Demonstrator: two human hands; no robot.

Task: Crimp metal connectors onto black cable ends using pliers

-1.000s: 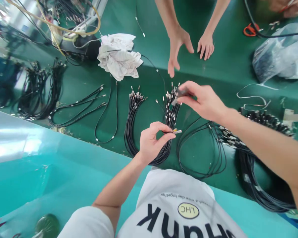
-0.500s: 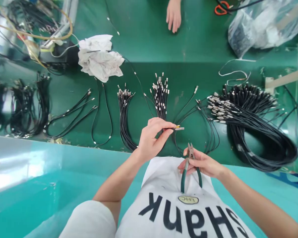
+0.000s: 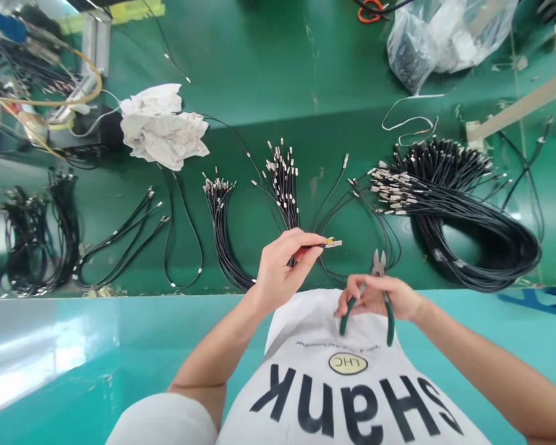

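My left hand (image 3: 285,266) pinches a black cable end (image 3: 332,243) between thumb and fingertips; a silvery connector and a small yellow bit stick out to the right. In my right hand (image 3: 382,295) is a pair of green-handled cutting pliers (image 3: 379,266), jaws pointing away from me and handles spread. The pliers are apart from the cable end, to its lower right. Behind my left hand lies a bundle of black cables (image 3: 285,185) with metal-tipped ends. Another curved cable bundle (image 3: 222,228) rests to its left.
A large coiled bundle of black cables (image 3: 482,241) lies at right, with loose cables (image 3: 389,228) beside it. At left are a crumpled white cloth (image 3: 162,127) and more cable bundles (image 3: 37,235). A plastic bag (image 3: 445,43) and orange-handled scissors (image 3: 369,12) sit at the back.
My right hand has moved the pliers right and slightly away from me. My left hand still pinches the cable end. Another person's hand at the back has gone from view.
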